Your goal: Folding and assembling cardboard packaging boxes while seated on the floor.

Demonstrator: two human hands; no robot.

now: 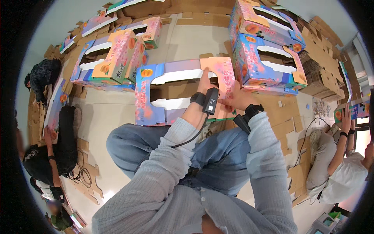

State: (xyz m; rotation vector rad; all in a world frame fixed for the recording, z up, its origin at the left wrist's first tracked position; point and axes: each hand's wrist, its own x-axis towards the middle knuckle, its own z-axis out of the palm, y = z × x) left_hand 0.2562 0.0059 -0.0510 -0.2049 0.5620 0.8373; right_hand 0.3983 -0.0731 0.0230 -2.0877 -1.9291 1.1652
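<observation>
A colourful carton sits before the person's crossed legs. The left hand lays a straight finger on its orange end — whether that grip clasps anything, I can't tell. The right hand rests there too, thumb and fingers spread apart.

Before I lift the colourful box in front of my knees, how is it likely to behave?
The colourful box is probably light: mostly brown cardboard shows inside. Its narrow white flaps look thin, so they may bend if pulled.
</observation>
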